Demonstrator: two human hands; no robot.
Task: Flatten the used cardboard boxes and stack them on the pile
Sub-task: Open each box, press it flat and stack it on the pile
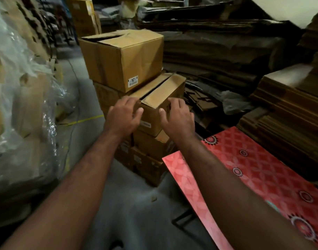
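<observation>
Our left hand (123, 117) and right hand (178, 117) rest spread on a small box (154, 109). A bigger box (122, 58) sits just behind; flattened cardboard (217, 51) is heaped beyond.

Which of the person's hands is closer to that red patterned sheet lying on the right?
The right hand. It rests on the small brown cardboard box just above the red patterned sheet; the left hand is on the box's far side.
</observation>
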